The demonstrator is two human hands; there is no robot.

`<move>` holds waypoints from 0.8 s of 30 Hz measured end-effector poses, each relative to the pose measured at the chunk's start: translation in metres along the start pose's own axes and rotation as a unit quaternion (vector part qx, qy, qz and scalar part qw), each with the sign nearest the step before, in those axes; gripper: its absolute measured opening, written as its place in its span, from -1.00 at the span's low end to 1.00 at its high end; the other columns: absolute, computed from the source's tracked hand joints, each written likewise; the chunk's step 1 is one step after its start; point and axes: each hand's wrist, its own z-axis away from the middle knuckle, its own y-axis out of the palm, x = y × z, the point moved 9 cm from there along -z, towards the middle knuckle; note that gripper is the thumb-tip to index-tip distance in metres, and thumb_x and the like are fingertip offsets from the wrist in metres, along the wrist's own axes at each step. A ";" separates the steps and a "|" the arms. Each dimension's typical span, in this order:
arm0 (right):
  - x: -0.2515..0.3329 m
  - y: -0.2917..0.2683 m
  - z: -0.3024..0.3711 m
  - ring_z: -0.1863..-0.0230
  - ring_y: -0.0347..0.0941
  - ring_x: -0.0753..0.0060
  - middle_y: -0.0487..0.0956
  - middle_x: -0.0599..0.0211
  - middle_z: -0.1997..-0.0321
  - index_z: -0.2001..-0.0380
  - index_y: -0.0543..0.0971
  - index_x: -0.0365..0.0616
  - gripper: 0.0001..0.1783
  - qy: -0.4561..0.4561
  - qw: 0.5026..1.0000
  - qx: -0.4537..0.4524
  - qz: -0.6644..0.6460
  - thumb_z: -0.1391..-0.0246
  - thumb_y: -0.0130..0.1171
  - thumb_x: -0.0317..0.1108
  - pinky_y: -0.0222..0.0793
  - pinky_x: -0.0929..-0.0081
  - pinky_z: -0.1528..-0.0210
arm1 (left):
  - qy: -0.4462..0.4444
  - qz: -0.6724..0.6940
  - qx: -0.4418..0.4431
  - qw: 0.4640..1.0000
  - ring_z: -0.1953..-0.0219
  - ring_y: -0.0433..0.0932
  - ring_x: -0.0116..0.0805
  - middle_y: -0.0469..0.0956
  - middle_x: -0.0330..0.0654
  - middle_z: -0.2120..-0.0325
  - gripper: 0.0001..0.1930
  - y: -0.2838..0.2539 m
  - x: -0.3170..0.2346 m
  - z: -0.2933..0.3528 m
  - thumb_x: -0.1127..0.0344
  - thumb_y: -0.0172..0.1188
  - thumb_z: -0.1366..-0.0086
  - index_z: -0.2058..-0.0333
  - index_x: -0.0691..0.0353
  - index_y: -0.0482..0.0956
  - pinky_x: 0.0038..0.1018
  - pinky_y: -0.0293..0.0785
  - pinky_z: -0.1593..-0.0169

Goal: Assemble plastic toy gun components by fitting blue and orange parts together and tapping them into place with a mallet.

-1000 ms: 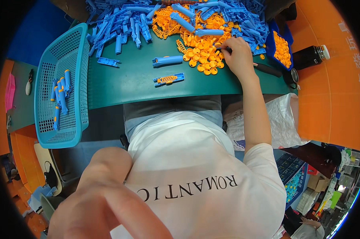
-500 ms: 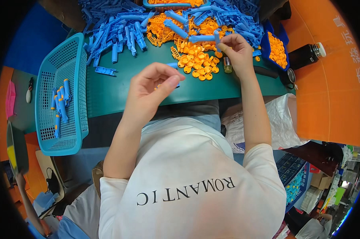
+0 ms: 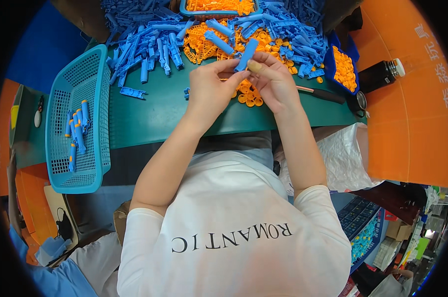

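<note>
A blue plastic tube (image 3: pixel 246 54) is being held above the green table (image 3: pixel 149 116), pinched between the fingertips of both hands. The left hand (image 3: pixel 210 89) is being closed on its lower end, and the right hand (image 3: pixel 273 81) is being clamped on its side. Orange caps (image 3: pixel 248 94) are lying just beneath the hands, and a teal basket (image 3: pixel 93 74) with finished pieces is sitting well apart at the left
</note>
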 end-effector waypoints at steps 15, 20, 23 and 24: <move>0.008 0.084 0.073 0.13 0.63 0.13 0.70 0.20 0.19 0.20 0.68 -0.22 -0.73 -0.293 0.716 0.215 0.596 0.05 0.42 -0.50 0.51 0.32 0.05 | 0.067 -0.255 0.082 0.961 0.33 0.61 -0.07 0.61 -0.03 0.30 -0.81 -0.065 -0.027 0.069 0.47 0.37 -0.19 0.20 0.31 0.68 -0.29 0.52 0.25; 0.009 0.063 0.061 0.15 0.65 0.19 0.71 0.17 0.19 0.23 0.70 -0.24 -0.75 -0.277 0.749 0.153 0.582 0.06 0.42 -0.54 0.53 0.34 0.05 | 0.085 -0.234 0.020 0.968 0.14 0.57 -0.06 0.65 -0.11 0.22 -0.54 -0.083 -0.007 0.074 0.37 0.49 -0.06 0.03 0.26 0.62 -0.25 0.49 0.07; 0.006 0.051 0.057 0.14 0.66 0.24 0.72 0.16 0.18 0.26 0.71 -0.28 -0.79 -0.238 0.786 0.112 0.560 0.05 0.41 -0.57 0.54 0.37 0.04 | 0.084 -0.276 0.056 0.956 0.07 0.54 -0.11 0.66 -0.17 0.23 -0.42 -0.081 0.014 0.080 0.35 0.52 -0.01 -0.06 0.21 0.57 -0.24 0.44 -0.04; -0.001 0.058 0.059 0.15 0.66 0.23 0.72 0.16 0.19 0.26 0.71 -0.27 -0.78 -0.238 0.787 0.137 0.553 0.06 0.42 -0.57 0.53 0.37 0.04 | 0.081 -0.274 0.056 0.957 0.07 0.54 -0.11 0.66 -0.17 0.23 -0.42 -0.080 0.017 0.081 0.35 0.52 -0.01 -0.06 0.21 0.57 -0.24 0.44 -0.04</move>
